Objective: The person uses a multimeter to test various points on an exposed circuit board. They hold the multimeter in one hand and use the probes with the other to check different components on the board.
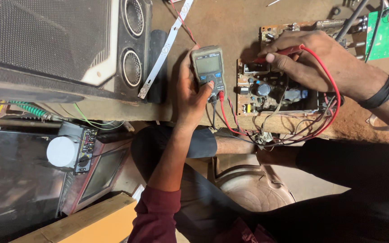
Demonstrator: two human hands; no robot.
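Now | left hand (192,92) grip holds grey multimeter (209,72) | right hand (309,60) grip pinches red probe (278,53) on circuit board (271,92)

Your left arm (167,157) in a maroon sleeve pushed up toward the elbow, your right wrist nearest the circuit board (271,90) ringed by a black band (381,92), dark trousers below.

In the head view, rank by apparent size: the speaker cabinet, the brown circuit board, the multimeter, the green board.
1. Speaker cabinet, by far the largest.
2. Brown circuit board, partly covered by the right hand.
3. Multimeter, held by the left hand.
4. Green board, cut off by the frame, so unsure.
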